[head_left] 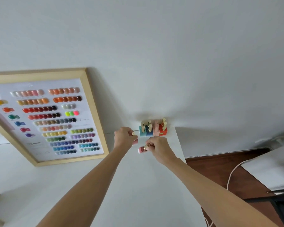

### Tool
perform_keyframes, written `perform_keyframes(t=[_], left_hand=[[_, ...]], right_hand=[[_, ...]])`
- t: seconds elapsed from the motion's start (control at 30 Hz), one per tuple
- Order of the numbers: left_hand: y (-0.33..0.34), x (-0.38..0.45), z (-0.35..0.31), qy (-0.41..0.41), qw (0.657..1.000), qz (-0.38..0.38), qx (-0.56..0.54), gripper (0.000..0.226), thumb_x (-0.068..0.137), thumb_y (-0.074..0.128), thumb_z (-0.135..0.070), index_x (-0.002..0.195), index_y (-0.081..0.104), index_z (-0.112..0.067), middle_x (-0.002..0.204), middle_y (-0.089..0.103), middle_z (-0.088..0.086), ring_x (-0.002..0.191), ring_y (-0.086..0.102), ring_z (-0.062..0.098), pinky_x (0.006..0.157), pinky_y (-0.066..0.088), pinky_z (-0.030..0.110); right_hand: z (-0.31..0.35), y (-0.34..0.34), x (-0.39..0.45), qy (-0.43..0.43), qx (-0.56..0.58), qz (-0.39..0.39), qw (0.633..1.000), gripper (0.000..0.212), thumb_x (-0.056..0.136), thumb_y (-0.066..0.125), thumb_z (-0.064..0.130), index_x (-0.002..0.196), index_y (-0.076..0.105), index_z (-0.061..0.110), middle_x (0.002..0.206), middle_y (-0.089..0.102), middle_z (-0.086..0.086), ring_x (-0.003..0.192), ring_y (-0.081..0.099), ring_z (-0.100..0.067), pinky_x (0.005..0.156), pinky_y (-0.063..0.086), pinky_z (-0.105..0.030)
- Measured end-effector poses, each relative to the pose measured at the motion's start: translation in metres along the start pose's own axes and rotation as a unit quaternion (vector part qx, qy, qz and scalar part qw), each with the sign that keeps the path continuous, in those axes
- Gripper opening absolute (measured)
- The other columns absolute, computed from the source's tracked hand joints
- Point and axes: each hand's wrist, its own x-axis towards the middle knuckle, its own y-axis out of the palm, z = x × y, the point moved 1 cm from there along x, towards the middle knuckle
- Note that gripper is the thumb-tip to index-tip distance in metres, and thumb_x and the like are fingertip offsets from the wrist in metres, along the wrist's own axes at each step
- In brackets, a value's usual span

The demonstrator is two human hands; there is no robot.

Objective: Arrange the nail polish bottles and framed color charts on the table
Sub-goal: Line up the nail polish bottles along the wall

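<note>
A wood-framed color chart (pixel 44 118) with rows of painted nail swatches leans against the white wall at the left. Several gold-capped nail polish bottles (pixel 152 129) in light blue, dark blue, pink and red stand grouped at the table's far right corner. My left hand (pixel 124 136) grips a pink bottle (pixel 135 141) by its gold cap, just left of the group. My right hand (pixel 156 147) holds another pink bottle (pixel 141 149), tilted, a little nearer to me.
The white table (pixel 138 185) ends at its right edge near the bottles. Beyond that edge are a dark wooden floor (pixel 220 174), a white cable (pixel 233 172) and a white piece of furniture (pixel 272 169).
</note>
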Motion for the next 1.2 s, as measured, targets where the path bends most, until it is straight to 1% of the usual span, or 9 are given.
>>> perform_keyframes(t=[0.17, 0.27, 0.4, 0.53, 0.67, 0.8, 0.93, 1.1, 1.2], left_hand=[[0.007, 0.027, 0.003, -0.015, 1.000, 0.022, -0.012, 0.012, 0.073, 0.072, 0.000, 0.071, 0.065, -0.008, 0.071, 0.061, 0.004, 0.064, 0.058, 0.019, 0.057, 0.044, 0.021], [0.010, 0.037, 0.007, -0.027, 0.999, 0.024, -0.027, 0.011, 0.073, 0.069, 0.002, 0.072, 0.064, -0.008, 0.083, 0.069, 0.013, 0.070, 0.062, 0.023, 0.064, 0.049, 0.025], [0.013, 0.042, 0.010, -0.032, 0.998, 0.026, -0.052, 0.010, 0.075, 0.065, 0.002, 0.079, 0.068, -0.007, 0.091, 0.071, 0.015, 0.085, 0.069, 0.028, 0.076, 0.054, 0.029], [0.018, 0.034, 0.018, -0.016, 0.999, 0.034, -0.005, 0.018, 0.077, 0.067, 0.001, 0.090, 0.069, -0.012, 0.098, 0.067, 0.010, 0.092, 0.065, 0.026, 0.079, 0.049, 0.026], [0.033, 0.019, 0.034, -0.037, 0.993, 0.067, 0.088, 0.045, 0.076, 0.070, 0.002, 0.118, 0.059, -0.007, 0.120, 0.053, 0.012, 0.103, 0.059, 0.027, 0.085, 0.049, 0.030], [0.044, 0.018, 0.039, -0.047, 0.995, 0.047, 0.074, 0.041, 0.081, 0.074, -0.010, 0.120, 0.061, -0.005, 0.119, 0.058, 0.013, 0.100, 0.063, 0.026, 0.087, 0.050, 0.030], [0.048, 0.025, 0.035, -0.046, 0.998, 0.014, 0.049, 0.028, 0.086, 0.070, -0.012, 0.113, 0.067, -0.007, 0.115, 0.063, 0.012, 0.098, 0.064, 0.026, 0.085, 0.050, 0.031], [0.054, 0.036, 0.031, -0.045, 0.998, -0.003, 0.045, 0.019, 0.089, 0.063, -0.007, 0.107, 0.068, -0.004, 0.111, 0.065, 0.014, 0.102, 0.060, 0.028, 0.084, 0.048, 0.034], [0.057, 0.044, 0.028, -0.041, 0.998, -0.003, 0.046, 0.013, 0.090, 0.059, -0.004, 0.099, 0.069, -0.002, 0.101, 0.067, 0.016, 0.086, 0.057, 0.025, 0.074, 0.046, 0.032]], right_hand=[[0.007, 0.014, 0.034, -0.007, 0.009, -0.012, 1.000, 0.014, 0.083, 0.057, -0.004, 0.082, 0.070, -0.002, 0.081, 0.070, -0.011, 0.076, 0.060, -0.021, 0.070, 0.041, -0.022], [0.008, 0.021, 0.046, 0.000, -0.001, -0.022, 1.000, 0.018, 0.082, 0.053, -0.006, 0.068, 0.064, -0.002, 0.068, 0.063, -0.011, 0.065, 0.049, -0.020, 0.065, 0.024, -0.023], [0.010, 0.029, 0.057, 0.007, 0.016, -0.019, 1.000, 0.018, 0.083, 0.052, -0.006, 0.077, 0.068, 0.000, 0.078, 0.064, -0.013, 0.070, 0.055, -0.019, 0.065, 0.041, -0.012], [0.013, 0.032, 0.057, 0.005, 0.079, -0.008, 0.997, 0.017, 0.082, 0.059, -0.007, 0.094, 0.068, 0.000, 0.081, 0.066, -0.005, 0.067, 0.066, -0.010, 0.058, 0.044, -0.002], [0.002, 0.032, 0.044, 0.023, 0.075, -0.070, 0.994, 0.016, 0.077, 0.073, 0.003, 0.091, 0.068, 0.007, 0.076, 0.066, -0.001, 0.067, 0.059, -0.008, 0.064, 0.048, -0.013], [-0.024, 0.024, 0.024, 0.076, 0.077, -0.188, 0.976, 0.018, 0.076, 0.068, -0.006, 0.076, 0.059, 0.010, 0.072, 0.063, 0.001, 0.066, 0.058, -0.011, 0.064, 0.046, -0.009], [-0.048, 0.011, 0.023, 0.178, 0.072, -0.253, 0.948, 0.024, 0.075, 0.069, -0.006, 0.086, 0.054, 0.009, 0.088, 0.057, -0.007, 0.074, 0.055, -0.023, 0.074, 0.052, -0.040], [-0.068, 0.003, 0.043, 0.231, 0.075, -0.214, 0.946, 0.051, 0.079, 0.067, -0.005, 0.126, 0.048, 0.002, 0.124, 0.055, -0.018, 0.110, 0.054, -0.036, 0.101, 0.043, -0.047], [-0.074, 0.001, 0.054, 0.220, 0.059, -0.183, 0.956, 0.046, 0.082, 0.063, -0.005, 0.126, 0.052, -0.001, 0.122, 0.062, -0.018, 0.111, 0.059, -0.035, 0.103, 0.042, -0.047]])
